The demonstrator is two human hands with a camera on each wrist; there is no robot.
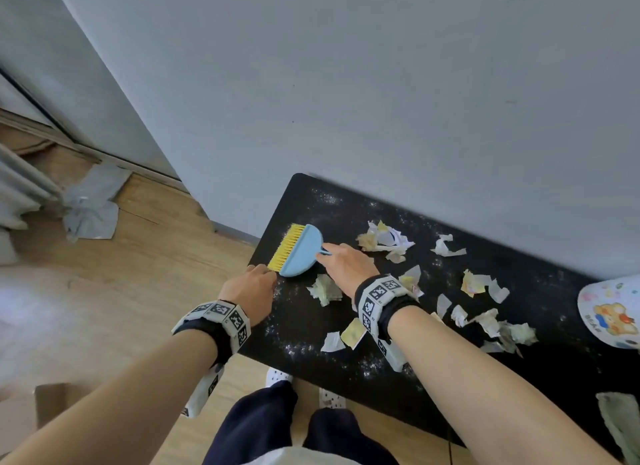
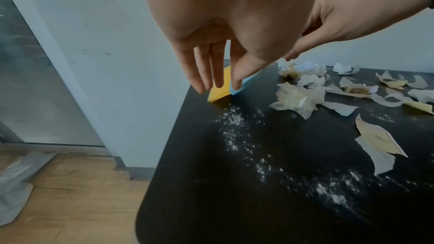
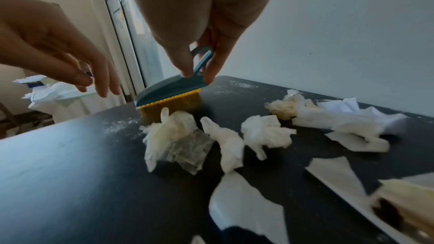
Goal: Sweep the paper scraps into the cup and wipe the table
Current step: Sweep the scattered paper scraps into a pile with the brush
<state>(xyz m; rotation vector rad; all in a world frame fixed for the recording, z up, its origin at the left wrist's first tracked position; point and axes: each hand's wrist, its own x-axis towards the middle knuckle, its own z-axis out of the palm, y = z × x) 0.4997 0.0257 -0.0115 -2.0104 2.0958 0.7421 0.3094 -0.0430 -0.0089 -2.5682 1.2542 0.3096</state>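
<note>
Two hands (image 1: 251,289) (image 1: 346,263) worked beside the brush (image 1: 299,249): right fingers (image 3: 185,64) pinched its handle, left hung open, empty; sweeping barely begun, scraps (image 1: 325,289) next toward the cup (image 1: 611,312).

Printed cup (image 1: 613,312) cut by right edge, grey cloth (image 1: 621,426) cropped at corner.

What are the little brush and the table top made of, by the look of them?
The brush: a smooth, matte light-blue body with a moulded loop handle, probably plastic; its yellow bristles look fine and synthetic. The table: a flat, matte black top with a rounded corner, perhaps painted or laminated board; it can't be told for certain.
</note>
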